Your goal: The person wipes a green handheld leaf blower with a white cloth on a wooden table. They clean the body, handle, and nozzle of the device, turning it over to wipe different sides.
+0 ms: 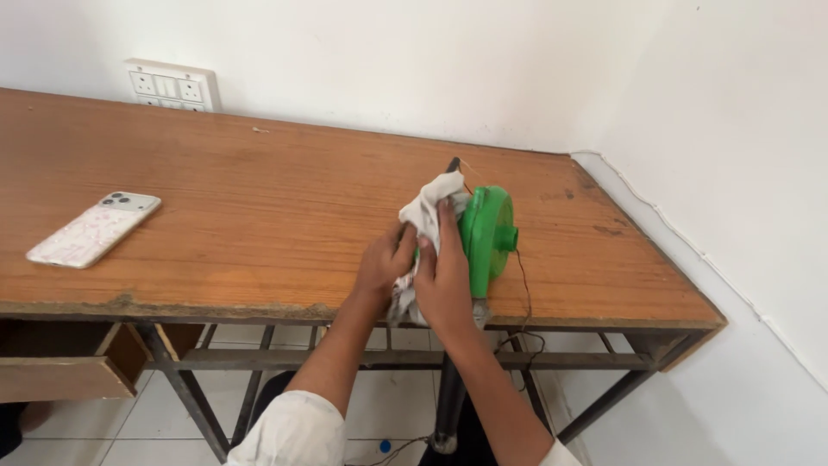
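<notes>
A green round blower-like device (pixel 490 233) lies on the wooden table (pixel 259 216) near its front edge, right of centre. A dirty white cloth (pixel 429 205) is draped over the device's left side. My right hand (pixel 446 274) presses the cloth against the green body. My left hand (pixel 385 259) sits just left of it, fingers curled into the same cloth. A thin black cord (pixel 526 298) runs from the device over the table's front edge. A black tube (pixel 448 388) hangs below the table under my hands.
A phone in a white patterned case (pixel 95 229) lies face down at the table's left. A wall socket panel (pixel 171 85) sits behind the table. White walls close the back and right side. A wooden drawer (pixel 65 367) hangs under the left end.
</notes>
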